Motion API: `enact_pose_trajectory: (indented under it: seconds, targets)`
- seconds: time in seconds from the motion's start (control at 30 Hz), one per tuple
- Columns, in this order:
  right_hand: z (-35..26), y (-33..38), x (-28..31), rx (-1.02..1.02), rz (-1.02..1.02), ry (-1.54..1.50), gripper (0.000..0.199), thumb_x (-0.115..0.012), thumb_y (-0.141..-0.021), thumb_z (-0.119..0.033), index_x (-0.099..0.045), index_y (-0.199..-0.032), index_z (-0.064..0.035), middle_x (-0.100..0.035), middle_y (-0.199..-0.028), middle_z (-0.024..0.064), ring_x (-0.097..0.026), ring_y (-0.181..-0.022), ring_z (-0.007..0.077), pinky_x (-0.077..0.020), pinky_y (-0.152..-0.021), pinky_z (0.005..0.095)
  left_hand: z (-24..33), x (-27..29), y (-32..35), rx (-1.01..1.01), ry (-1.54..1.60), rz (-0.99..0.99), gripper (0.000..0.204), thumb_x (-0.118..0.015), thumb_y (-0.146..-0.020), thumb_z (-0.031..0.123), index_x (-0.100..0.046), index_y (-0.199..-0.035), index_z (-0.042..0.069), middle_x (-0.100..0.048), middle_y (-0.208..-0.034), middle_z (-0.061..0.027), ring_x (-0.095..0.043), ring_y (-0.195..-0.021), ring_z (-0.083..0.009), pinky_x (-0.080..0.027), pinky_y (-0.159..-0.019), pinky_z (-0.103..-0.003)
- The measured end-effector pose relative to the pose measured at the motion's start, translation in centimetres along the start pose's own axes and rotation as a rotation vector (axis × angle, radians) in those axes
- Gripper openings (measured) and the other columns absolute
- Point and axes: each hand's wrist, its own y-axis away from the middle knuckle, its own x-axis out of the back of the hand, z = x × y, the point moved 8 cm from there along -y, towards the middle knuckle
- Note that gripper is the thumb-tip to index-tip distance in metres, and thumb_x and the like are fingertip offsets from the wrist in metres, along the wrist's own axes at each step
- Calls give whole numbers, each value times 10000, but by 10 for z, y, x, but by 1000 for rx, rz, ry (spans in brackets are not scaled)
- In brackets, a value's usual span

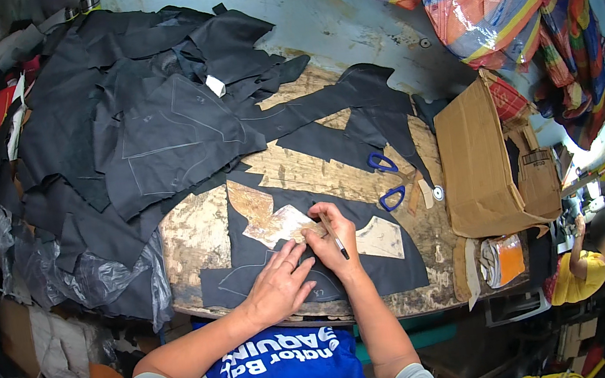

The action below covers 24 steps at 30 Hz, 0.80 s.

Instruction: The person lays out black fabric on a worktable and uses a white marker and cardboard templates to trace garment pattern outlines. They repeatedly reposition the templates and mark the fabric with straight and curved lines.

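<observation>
My left hand (279,288) lies flat, fingers stretched, over a dark sheet of leather-like material (399,274) and the lower edge of a worn, pale brown pattern piece (252,205). My right hand (331,240) pinches a pen (341,248) beside the pattern piece, its fingertips close to my left fingers. Whether the pen's point touches the sheet is hidden. Thin pale outlines show on the sheet next to my left hand. To the right of my right hand rests another pale piece (381,239), partly over the sheet.
Scissors with blue handles (393,198) lie beyond my right hand. Dark material (155,132), some with drawn outlines, is heaped at the left of the wooden table (196,231). A cardboard box (477,164) stands at the right. Farther right is a person in yellow (579,276).
</observation>
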Motion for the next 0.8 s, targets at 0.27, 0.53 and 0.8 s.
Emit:
enact_pose_trajectory:
  seconds: [0.27, 0.53, 0.8]
  targets:
    - [-7, 8, 0, 4, 75, 27, 311, -697, -704, -25, -574, -988, 1, -664, -884, 116, -643, -817, 164, -501, -749, 274, -13, -14, 4, 99, -127, -47, 543, -643, -817, 199, -471, -1260, -64, -389, -1355, -299, -308, -1316, -472, -268, -1076, -549]
    - [-7, 10, 5, 9, 101, 82, 303, -730, -688, -40, -592, -954, 0, -675, -859, 132, -666, -819, 187, -506, -749, 282, -1, -26, 12, -60, -52, -99, 428, -635, -818, 168, -534, -1197, -3, -426, -1334, -260, -359, -1316, -375, -289, -1070, -540]
    - [-7, 1, 5, 43, 53, 81, 265, -650, -705, -5, -573, -958, 14, -645, -836, 146, -642, -761, 212, -494, -720, 300, -4, -25, 2, 43, -120, -61, 555, -689, -801, 279, -502, -1237, -11, -305, -1385, -326, -247, -1332, -495, -276, -1066, -571]
